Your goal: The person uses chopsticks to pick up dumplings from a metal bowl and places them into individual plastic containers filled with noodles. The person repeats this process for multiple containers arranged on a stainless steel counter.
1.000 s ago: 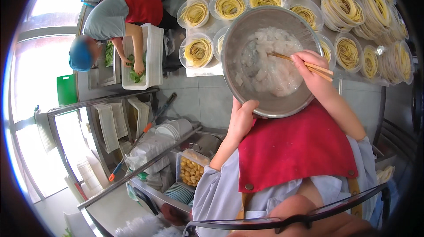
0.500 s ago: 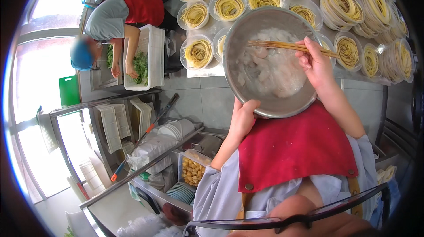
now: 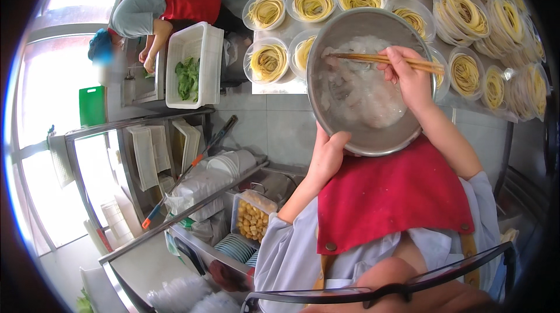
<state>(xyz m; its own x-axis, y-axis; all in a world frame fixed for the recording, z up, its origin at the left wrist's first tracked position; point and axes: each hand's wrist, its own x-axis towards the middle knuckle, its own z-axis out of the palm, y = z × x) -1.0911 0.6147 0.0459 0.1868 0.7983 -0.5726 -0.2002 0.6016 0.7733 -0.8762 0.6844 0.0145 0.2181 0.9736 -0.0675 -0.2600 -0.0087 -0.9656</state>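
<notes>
My left hand (image 3: 328, 153) grips the near left rim of a large steel bowl (image 3: 385, 147), thumb over the edge and fingers hidden beneath. Pale, wet, translucent pieces, perhaps raw meat or seafood, lie in cloudy liquid (image 3: 373, 94) inside the bowl. Pinched in my right hand (image 3: 408, 77), above the bowl's right side, is a pair of wooden chopsticks (image 3: 361, 57). Their tips reach the pale pieces at the upper left of the bowl. Around the bowl's far side stand clear plastic bowls of yellow noodles (image 3: 311, 4), several of them stacked at the right (image 3: 461, 13).
At the left a person (image 3: 140, 13) bends over a sink (image 3: 143, 83), beside a white crate (image 3: 211, 68) with leafy greens (image 3: 187, 80). Lower left, a cart holds a tub of golden cubes (image 3: 252, 220) and pale plates (image 3: 235, 247). A long pole (image 3: 198, 158) leans there.
The view has shifted slightly, and the bowl sits a little further right. My chopsticks stay at the bowl's upper left. The other person's hands have left the crate and moved over the sink.
</notes>
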